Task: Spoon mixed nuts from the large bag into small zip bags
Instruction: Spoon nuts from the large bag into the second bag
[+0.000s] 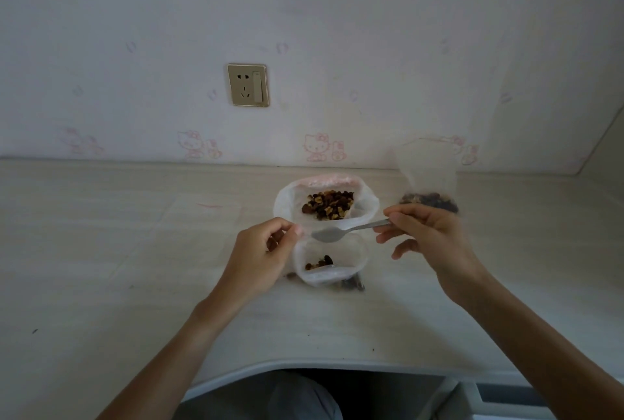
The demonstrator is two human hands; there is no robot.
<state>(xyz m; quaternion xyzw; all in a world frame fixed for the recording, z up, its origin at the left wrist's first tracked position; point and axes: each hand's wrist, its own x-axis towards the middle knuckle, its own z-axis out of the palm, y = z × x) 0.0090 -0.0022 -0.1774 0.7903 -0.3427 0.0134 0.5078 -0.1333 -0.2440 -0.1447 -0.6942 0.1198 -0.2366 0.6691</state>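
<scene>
A wall socket [248, 85] was mounted on the patterned wall in the upper left of the frame, above the pale table [101, 234] that spanned the lower half. Left of centre, the left hand [261, 255] was held with fingers curled, the rim of the small zip bag [329, 262] being pinched between thumb and forefinger so that its mouth was kept open. A few nuts were visible inside this bag, which stood at frame centre. Directly above it in the frame, the large bag [326, 203] lay open on the table, mixed nuts [331, 205] being exposed in it. The spoon [341, 232] was positioned between the two bags — its bowl empty, just over the small bag's mouth. Its handle was gripped by the right hand [429, 237], right of centre. Behind that hand, a filled zip bag [429, 183] stood upright — blurred, with nuts at its base.
</scene>
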